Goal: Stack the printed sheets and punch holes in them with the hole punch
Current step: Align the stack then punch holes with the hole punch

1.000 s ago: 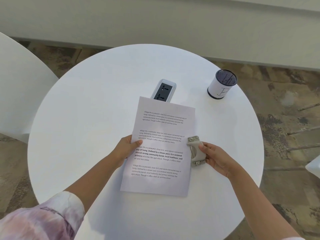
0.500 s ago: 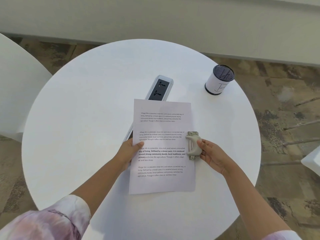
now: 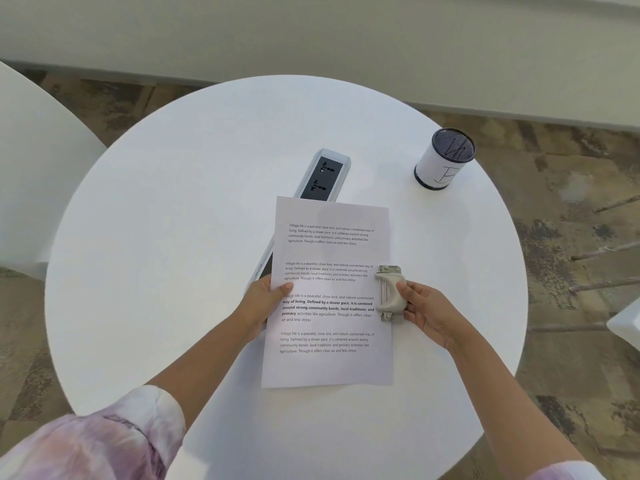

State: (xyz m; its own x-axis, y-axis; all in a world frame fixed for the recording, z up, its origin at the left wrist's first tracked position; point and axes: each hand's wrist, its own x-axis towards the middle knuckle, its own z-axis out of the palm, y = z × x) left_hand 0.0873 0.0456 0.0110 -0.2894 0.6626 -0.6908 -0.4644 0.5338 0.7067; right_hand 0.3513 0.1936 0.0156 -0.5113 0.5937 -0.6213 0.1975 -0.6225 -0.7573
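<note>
The printed sheets [image 3: 329,368] lie as one squared stack on the round white table [image 3: 166,271], with four blocks of text facing up. My left hand [image 3: 259,306] grips the stack's left edge, thumb on top of the paper. A small grey hole punch [image 3: 389,292] sits over the middle of the stack's right edge. My right hand [image 3: 426,313] holds the punch from the right side with its fingers around the body.
A grey power strip [image 3: 323,176] lies slantwise on the table, its lower part hidden under the sheets. A white mesh-topped pen cup [image 3: 445,159] stands at the back right. Part of another white table [image 3: 31,174] shows at the left.
The sheets have turned from tilted to nearly straight and slid right. The punch has moved onto the stack's right edge. More of the power strip shows now.
</note>
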